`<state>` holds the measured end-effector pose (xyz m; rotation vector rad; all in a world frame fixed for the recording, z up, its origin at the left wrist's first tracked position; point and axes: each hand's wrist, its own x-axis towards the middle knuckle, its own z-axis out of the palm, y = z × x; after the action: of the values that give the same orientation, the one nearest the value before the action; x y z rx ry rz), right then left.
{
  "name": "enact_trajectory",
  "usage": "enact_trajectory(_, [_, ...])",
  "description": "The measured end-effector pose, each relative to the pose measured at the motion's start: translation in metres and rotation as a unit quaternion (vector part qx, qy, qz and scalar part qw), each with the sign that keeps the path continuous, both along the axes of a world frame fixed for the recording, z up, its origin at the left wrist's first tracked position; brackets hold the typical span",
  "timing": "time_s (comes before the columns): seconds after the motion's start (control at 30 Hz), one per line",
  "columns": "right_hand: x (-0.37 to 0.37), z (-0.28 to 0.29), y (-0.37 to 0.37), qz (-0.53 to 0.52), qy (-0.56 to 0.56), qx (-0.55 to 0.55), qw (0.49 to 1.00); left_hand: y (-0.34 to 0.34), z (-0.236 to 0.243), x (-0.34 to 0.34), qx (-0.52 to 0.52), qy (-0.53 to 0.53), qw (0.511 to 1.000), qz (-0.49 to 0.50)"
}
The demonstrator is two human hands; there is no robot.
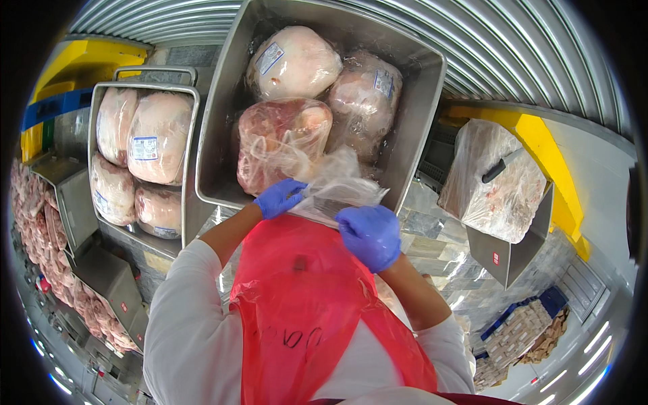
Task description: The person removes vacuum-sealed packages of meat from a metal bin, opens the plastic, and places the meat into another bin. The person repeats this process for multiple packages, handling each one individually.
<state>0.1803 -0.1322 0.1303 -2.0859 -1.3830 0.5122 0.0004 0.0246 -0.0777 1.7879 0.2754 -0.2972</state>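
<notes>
My left hand (278, 197) and my right hand (370, 235), both in blue gloves, grip the clear plastic wrap (332, 183) of a big reddish cut of meat (280, 138). That cut lies at the near side of a large steel bin (219, 135). Two more wrapped pale cuts (292, 62) (365, 94) lie behind it in the same bin. I wear a red plastic apron (304, 304) over white sleeves.
A second steel bin (94, 128) to the left holds several wrapped cuts. A plastic-covered block with a black-handled knife (501, 167) stands on a steel stand at right. Meat pieces line a conveyor (47, 256) at far left. Stacked boxes (520, 331) stand lower right.
</notes>
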Motion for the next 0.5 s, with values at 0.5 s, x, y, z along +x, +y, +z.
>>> enact_trajectory(0.5, [0.061,0.139,-0.056,-0.452,0.060,0.430,0.779,0.018,0.164,0.057,-0.027,0.085,0.995,0.039])
